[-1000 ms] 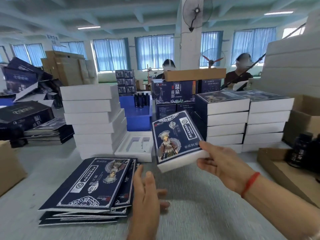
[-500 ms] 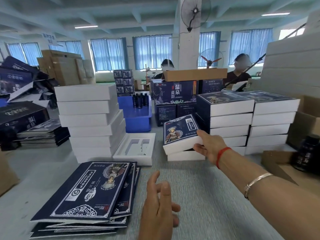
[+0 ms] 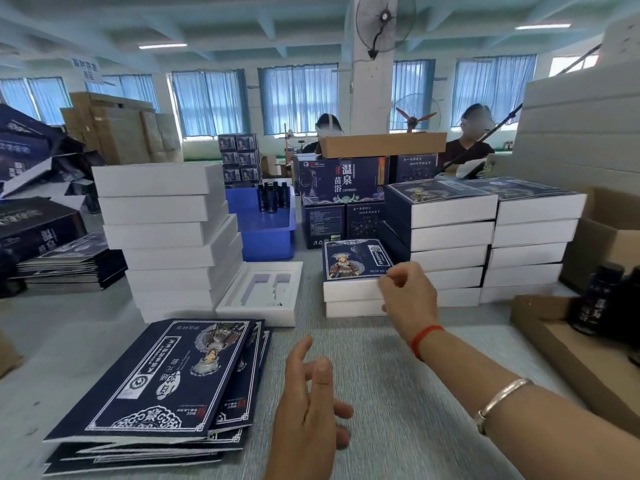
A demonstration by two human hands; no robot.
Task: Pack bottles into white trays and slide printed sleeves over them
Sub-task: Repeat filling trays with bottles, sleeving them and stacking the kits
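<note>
A sleeved box (image 3: 353,259) with a dark blue printed sleeve lies flat on another white box in a low stack at the table's centre. My right hand (image 3: 410,296) has curled fingers on its front right corner. Nearer to me, my left hand (image 3: 308,403) hovers over the table with relaxed fingers and holds nothing. Flat printed sleeves (image 3: 156,382) are piled at the front left. An empty white tray (image 3: 235,304) with cut-outs lies beside a tall stack of white trays (image 3: 166,237). Dark bottles (image 3: 602,299) stand in a cardboard box at the right.
Two stacks of finished sleeved boxes (image 3: 450,233) rise behind my right hand. A blue bin (image 3: 266,233) with more bottles sits at the back centre. Cardboard cartons (image 3: 381,143) and two seated people are beyond. Dark cartons (image 3: 38,226) crowd the left.
My right hand carried the sleeved box away from me and set it flat on the low stack. My left hand stayed near the table front, fingers spread.
</note>
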